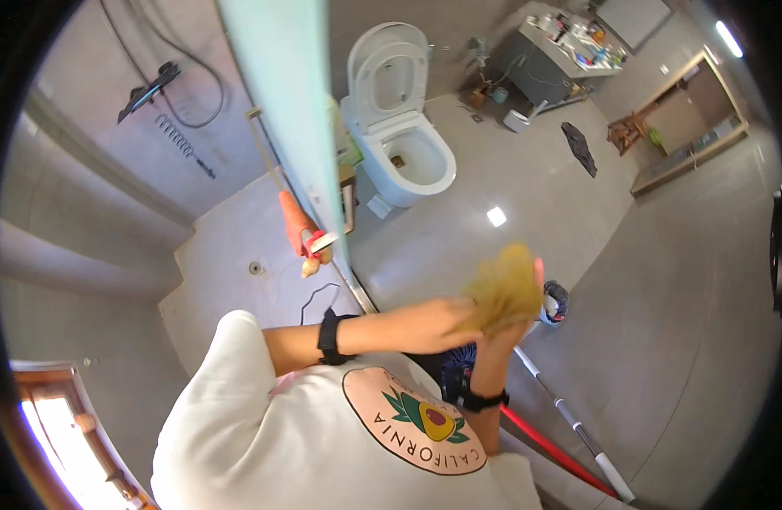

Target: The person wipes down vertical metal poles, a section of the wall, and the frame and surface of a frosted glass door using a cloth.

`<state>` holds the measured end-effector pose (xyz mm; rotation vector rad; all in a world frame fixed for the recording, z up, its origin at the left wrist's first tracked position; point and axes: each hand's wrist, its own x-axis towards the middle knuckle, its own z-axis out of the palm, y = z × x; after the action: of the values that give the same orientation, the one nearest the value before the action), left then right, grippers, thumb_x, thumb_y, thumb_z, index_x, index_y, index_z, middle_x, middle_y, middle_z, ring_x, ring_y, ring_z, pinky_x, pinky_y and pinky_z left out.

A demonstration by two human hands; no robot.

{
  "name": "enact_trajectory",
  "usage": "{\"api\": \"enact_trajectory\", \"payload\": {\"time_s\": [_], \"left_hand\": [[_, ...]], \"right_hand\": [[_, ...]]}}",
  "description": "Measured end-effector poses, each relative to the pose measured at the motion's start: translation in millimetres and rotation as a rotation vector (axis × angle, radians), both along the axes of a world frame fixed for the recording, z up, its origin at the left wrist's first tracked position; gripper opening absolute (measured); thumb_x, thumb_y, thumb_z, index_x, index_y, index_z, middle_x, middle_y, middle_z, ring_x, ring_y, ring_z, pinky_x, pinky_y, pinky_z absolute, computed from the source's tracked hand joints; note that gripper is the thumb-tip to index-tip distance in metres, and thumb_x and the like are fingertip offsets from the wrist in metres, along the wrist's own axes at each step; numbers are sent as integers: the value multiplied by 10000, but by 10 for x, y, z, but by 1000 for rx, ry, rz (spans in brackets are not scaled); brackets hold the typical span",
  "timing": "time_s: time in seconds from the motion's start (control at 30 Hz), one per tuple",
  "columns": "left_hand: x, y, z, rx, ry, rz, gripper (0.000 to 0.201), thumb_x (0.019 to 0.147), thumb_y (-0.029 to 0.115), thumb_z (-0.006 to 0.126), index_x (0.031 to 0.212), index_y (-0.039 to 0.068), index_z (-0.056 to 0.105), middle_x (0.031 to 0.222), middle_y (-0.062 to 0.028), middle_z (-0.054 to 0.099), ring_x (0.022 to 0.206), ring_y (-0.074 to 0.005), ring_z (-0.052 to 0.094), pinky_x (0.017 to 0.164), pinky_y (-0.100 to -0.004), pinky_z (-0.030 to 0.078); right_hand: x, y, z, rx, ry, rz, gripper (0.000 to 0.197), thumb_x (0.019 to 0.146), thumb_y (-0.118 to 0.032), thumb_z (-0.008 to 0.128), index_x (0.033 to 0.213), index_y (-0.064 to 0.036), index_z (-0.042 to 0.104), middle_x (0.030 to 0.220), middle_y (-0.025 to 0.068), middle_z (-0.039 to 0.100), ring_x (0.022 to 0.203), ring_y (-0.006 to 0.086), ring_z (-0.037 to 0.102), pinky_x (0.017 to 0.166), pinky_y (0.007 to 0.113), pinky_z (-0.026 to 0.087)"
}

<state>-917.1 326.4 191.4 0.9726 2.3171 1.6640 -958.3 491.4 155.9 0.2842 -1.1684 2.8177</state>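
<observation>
A crumpled olive-yellow cloth (506, 289) is bunched up between my two hands, right of the picture's middle, and motion blurs it. My left hand (442, 323) reaches across from the left, its fingers closed on the cloth's near left side and partly hidden by it. From below, my right hand (508, 333) grips the cloth too, with one fingertip showing past its right edge. Dark straps wrap both wrists. Beyond the cloth lies grey floor, and a small lined waste bin (555, 304) stands just to its right.
Ahead is a white toilet (408, 157) with its lid up. A glass partition (280, 93) divides off the shower area, where an orange object (297, 223) hangs near its edge. A white-and-grey pole (569, 414) slants at lower right beside a red strip (552, 442). A cluttered vanity (544, 72) stands far right.
</observation>
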Motion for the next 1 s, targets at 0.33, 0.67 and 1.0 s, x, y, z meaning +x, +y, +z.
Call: {"api": "enact_trajectory", "payload": {"time_s": [0.33,0.67,1.0], "left_hand": [[456,-1049,295,-208,236,1022,340,820,180,656,1050,-24,512,887,-183,593,717,-328,579,660,-368,469],[381,-746,243,-309,304,1430,441,720,233,766,1036,32,534,761,-118,597,648,-257,588,587,-329,473],[80,-199,142,-136,316,1777,374,757,104,735,1035,-10,512,884,-147,633,748,-230,629,709,-324,500]], "right_hand": [[-567,-2100,525,547,529,255,492,910,-381,470,1215,5,481,1196,110,511,1097,209,483,968,334,354],[-756,-2162,347,463,618,377,331,897,-286,423,1037,-22,565,1057,142,568,990,298,526,903,369,377],[-965,-2121,414,400,615,521,286,862,-170,437,1064,-23,578,1053,125,599,996,271,541,908,374,395]]}}
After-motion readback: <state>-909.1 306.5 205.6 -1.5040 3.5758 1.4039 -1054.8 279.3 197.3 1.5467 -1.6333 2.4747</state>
